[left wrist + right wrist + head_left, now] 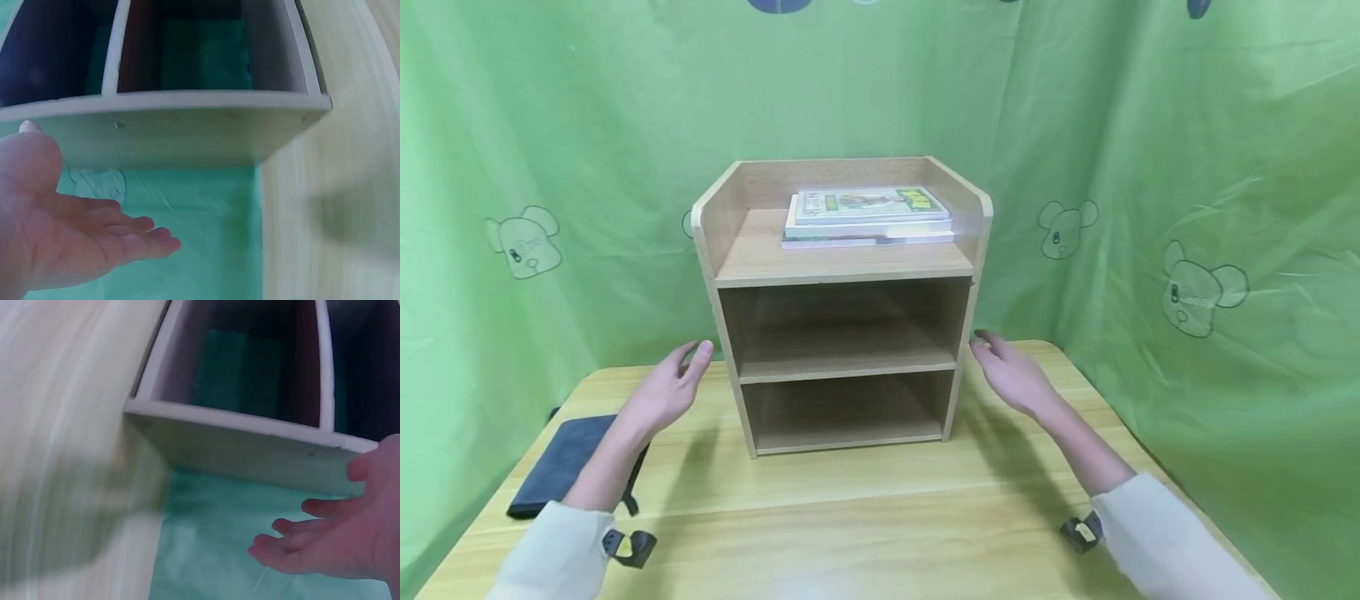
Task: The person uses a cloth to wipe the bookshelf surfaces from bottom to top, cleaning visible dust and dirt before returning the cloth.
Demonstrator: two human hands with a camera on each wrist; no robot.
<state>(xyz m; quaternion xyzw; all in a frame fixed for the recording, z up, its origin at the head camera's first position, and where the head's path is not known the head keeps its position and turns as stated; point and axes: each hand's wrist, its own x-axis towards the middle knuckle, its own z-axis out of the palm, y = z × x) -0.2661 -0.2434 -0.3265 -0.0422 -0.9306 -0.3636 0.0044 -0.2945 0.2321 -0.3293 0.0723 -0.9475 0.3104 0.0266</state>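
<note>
A small wooden shelf unit [846, 276] stands upright on the table, with an open top tray and two compartments below. Several books [868, 215] lie stacked flat on its top. To the left of the unit is my left hand [662, 392], fingers extended and palm turned toward the side panel [169, 137]; a gap shows between them. My right hand [1013, 375] is at the other side, its fingers loosely bent close to the right panel [250, 447]. Whether the right fingertips touch that panel I cannot tell. Neither hand holds anything.
A dark blue folder-like case [568, 458] with a strap lies on the wooden table [850, 533] at the left, partly behind my left forearm. Green curtains [625, 100] with mouse-like drawings hang behind the table and along both sides.
</note>
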